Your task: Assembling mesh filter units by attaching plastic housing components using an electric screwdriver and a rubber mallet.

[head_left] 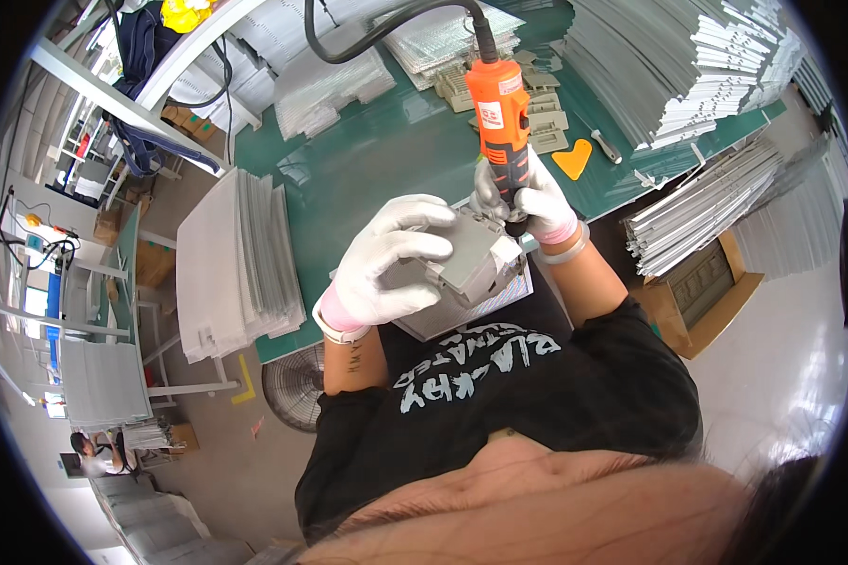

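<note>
My left hand (392, 258), in a white glove, curls its fingers over the left side of a grey plastic housing (476, 262). The housing is held tilted above a flat silvery panel (485, 314) close to my body. In my other white glove, my right hand (535, 201) is closed around the dark lower part of an orange electric screwdriver (499, 108). The tool stands nearly upright, with its black cable running off from the top. Its lower end is at the housing's right edge; my fingers hide the exact contact.
On the green table (349, 160) lie a yellow scraper (572, 160), a small screwdriver (606, 146) and several beige plastic parts (546, 122). Tall stacks of grey sheets (631, 66) rise at the back right; another stack (236, 264) stands left. An open cardboard box (702, 292) sits at right.
</note>
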`<state>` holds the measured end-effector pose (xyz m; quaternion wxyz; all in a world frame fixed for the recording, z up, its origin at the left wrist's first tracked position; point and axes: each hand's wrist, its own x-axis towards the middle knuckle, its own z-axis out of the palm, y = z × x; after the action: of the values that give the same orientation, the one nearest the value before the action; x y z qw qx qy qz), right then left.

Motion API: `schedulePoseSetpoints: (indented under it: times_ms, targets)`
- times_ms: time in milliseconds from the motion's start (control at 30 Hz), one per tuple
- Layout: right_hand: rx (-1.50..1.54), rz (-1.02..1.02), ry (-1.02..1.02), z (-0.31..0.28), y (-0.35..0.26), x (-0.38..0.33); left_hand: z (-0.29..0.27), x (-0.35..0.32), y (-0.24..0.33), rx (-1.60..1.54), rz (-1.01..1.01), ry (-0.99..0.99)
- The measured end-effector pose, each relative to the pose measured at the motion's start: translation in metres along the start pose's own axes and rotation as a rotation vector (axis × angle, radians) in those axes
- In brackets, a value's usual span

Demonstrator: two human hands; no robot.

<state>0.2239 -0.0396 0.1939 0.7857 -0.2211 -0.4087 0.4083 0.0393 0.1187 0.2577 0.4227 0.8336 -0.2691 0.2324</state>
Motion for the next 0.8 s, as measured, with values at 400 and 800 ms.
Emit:
schedulePoseSetpoints:
  times_ms: [400, 800]
  targets:
    - [0.008, 0.058, -0.013, -0.001, 0.001, 0.002, -0.005, 0.001, 0.027, 0.075, -0.163, 0.051]
    - [-0.021, 0.040, -0.018, -0.007, 0.003, 0.002, -0.009, 0.012, 0.042, 0.491, -0.177, -0.107]
